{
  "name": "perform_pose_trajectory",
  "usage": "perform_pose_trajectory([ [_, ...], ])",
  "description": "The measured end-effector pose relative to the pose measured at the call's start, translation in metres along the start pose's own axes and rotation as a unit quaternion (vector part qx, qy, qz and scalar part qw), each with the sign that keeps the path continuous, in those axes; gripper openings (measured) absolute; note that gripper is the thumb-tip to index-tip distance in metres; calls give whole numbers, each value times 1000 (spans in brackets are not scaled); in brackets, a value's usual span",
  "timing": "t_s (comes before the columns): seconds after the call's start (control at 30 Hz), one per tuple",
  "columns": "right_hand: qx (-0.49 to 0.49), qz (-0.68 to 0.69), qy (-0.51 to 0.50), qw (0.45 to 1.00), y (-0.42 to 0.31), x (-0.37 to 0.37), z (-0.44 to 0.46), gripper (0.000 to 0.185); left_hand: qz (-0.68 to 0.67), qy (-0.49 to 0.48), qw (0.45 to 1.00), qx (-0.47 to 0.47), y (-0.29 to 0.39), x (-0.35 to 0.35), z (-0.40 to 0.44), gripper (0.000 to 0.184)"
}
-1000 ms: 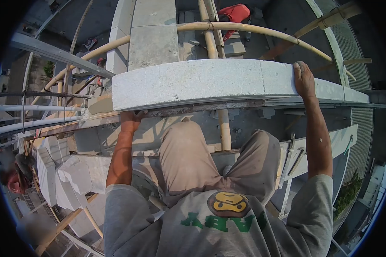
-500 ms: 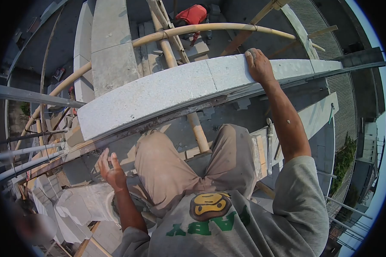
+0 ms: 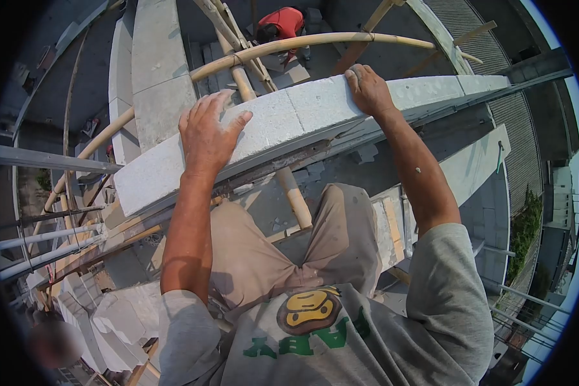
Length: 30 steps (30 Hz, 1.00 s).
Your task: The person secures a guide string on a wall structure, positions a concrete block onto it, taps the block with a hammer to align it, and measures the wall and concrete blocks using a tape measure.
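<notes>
A long white block wall (image 3: 276, 125) crosses in front of my knees, with joint lines between its blocks. My left hand (image 3: 209, 132) lies on the top of the left block, its thumb apart from the fingers, which reach toward the far edge. Further right, my right hand (image 3: 367, 90) grips over the top, fingers curled on the far side and partly hidden. Under the near face of the wall runs a rough, dirty metal or wooden strip (image 3: 264, 168).
Bamboo poles (image 3: 315, 40) cross beyond the wall. A person in red (image 3: 283, 24) bends over lower down. White pipes (image 3: 45, 239) lie at the left, broken white blocks (image 3: 125, 318) at lower left, and a pale slab (image 3: 473, 164) at right.
My left hand has come up from below the wall and now rests on its top. My right hand stays on the wall's top edge. The view has swung to the right.
</notes>
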State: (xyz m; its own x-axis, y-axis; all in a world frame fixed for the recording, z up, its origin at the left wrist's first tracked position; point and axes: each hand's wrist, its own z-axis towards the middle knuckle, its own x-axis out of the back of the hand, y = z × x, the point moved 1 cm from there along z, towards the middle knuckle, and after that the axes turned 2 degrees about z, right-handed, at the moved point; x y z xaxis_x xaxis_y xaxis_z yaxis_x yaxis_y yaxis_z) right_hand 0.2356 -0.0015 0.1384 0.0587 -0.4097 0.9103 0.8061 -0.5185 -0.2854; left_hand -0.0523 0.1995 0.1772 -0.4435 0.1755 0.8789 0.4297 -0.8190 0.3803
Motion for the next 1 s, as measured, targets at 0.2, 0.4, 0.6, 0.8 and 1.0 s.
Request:
perform_pose_trajectory([
  [0.2, -9, -1, 0, 1000, 3, -3, -1, 30, 48, -129, 989, 58, 15, -17, 7, 80],
  [0.4, -13, 1, -8, 1000, 4, -4, 0, 31, 35, -121, 992, 28, 6, -22, 11, 76],
  [0.6, -1, 8, -7, 1000, 6, -6, 1, 29, 34, -99, 994, -4, 3, -23, 12, 78],
  [0.8, -1, 18, -4, 1000, 3, -6, 1, 30, 53, -62, 996, -24, -3, -26, 6, 74],
  [1.0, -15, 8, 24, 1000, 12, 51, -10, 50, 58, -76, 995, -27, 8, -24, 9, 64],
])
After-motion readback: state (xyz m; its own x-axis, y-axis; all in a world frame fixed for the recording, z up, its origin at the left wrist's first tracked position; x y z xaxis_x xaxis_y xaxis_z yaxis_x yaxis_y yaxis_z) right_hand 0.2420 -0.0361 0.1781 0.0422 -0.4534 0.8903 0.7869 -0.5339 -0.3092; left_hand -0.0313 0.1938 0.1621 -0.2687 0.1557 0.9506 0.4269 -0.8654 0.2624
